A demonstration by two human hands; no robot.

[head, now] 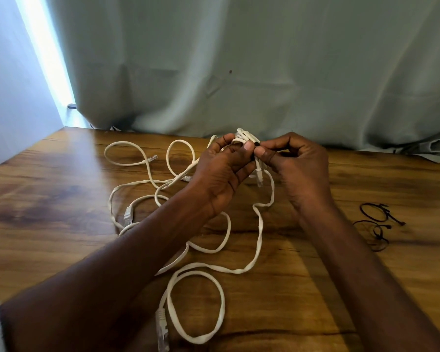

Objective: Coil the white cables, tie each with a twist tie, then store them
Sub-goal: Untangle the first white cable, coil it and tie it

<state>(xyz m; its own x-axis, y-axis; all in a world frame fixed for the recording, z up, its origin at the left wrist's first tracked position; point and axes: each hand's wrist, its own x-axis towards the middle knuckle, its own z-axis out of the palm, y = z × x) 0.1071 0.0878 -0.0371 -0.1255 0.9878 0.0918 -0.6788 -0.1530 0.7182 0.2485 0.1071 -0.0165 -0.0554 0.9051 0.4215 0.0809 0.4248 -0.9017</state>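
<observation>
A small white coil point(244, 137) sits raised above the far middle of a wooden table point(61, 199), gripped between two bare hands. A black tie point(256, 144) crosses the coil where the thumbs meet. The left hand point(219, 174) cups the coil from the left, its fingers curled around the loops and its thumb pressed against the tie. The right hand point(297, 168) closes in from the right, with thumb and forefinger pinched on the tie and the other fingers folded into the palm. One clear plug point(259, 175) hangs from the coil just below the hands.

Loose white cables point(259, 232) sprawl across the table beneath and to the left of the hands, in open loops that cross one another. One large loop point(196, 306) lies nearest the camera, ending in a plug point(161, 329) at the lower edge. Another plug point(128, 214) lies at the left of the tangle, and a third point(153, 158) rests farther back beside a far loop.

Spare black ties point(377, 224), bent into rough rings, lie on the table to the right, well apart from the cables. A pale green curtain point(239, 59) hangs behind the table, with a bright strip of daylight point(46, 47) at its left edge.
</observation>
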